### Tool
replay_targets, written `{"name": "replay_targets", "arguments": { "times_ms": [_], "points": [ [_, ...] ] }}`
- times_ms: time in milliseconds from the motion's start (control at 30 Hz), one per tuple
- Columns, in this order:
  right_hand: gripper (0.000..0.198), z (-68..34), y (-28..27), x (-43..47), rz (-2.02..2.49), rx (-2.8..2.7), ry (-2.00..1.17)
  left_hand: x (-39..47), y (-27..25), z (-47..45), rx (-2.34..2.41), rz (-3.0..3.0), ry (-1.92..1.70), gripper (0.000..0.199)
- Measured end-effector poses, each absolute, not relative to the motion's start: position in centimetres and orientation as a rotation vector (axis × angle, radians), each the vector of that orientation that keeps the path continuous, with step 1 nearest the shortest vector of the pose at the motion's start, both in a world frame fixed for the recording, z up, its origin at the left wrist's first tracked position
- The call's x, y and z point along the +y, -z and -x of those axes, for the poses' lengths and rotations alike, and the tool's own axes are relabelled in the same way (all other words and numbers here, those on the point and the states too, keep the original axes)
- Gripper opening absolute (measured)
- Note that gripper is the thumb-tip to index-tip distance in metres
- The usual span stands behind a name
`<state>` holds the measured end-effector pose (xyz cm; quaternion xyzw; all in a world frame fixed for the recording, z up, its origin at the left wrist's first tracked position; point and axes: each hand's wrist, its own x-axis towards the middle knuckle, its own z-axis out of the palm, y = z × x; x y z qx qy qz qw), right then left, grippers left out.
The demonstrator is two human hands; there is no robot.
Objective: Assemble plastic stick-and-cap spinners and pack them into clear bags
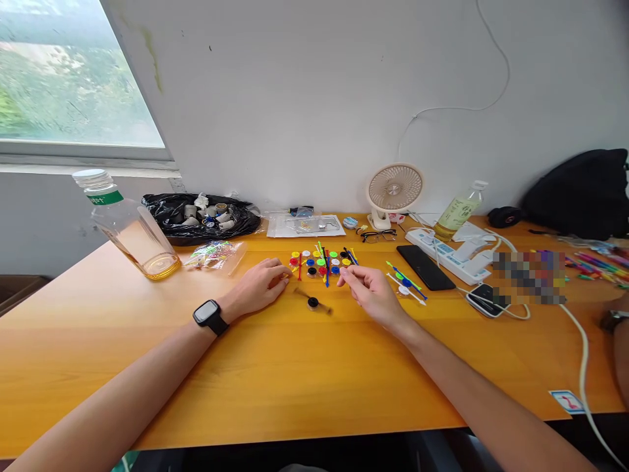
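Note:
A small spinner with a black round base (312, 303) stands on the table between my hands. Its arrow is smeared by motion, as if turning. To its left my left hand (263, 282) rests palm-down on the table, fingers loosely spread and holding nothing I can see. My right hand (368, 288) hovers to the right of the spinner, thumb and fingertips drawn together with nothing visible in them. Behind lie rows of coloured round bases, among them a blue base (335, 270), with a red arrow (300, 267) and several others on top. Assembled spinners (405, 283) sit beyond my right hand.
A bottle of amber drink (142, 246) and a bag of coloured parts (216, 254) stand left. Behind are a black plastic bag (240, 219), a fan (394, 188) and glasses (378, 235). A phone (425, 267), power strip (449, 255) and cables lie right; another person's wrist (620, 321) shows there.

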<state>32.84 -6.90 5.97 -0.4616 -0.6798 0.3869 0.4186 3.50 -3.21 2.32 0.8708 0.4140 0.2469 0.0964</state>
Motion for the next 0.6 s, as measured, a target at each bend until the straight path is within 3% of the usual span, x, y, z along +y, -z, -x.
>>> {"name": "replay_targets", "arguments": {
  "times_ms": [600],
  "points": [
    [0.057, -32.7, -6.0, -7.1, 1.149, -1.776, -0.957, -3.1, -3.7, -2.1, 1.472, -2.483, -0.662, 0.019]
  ]
}}
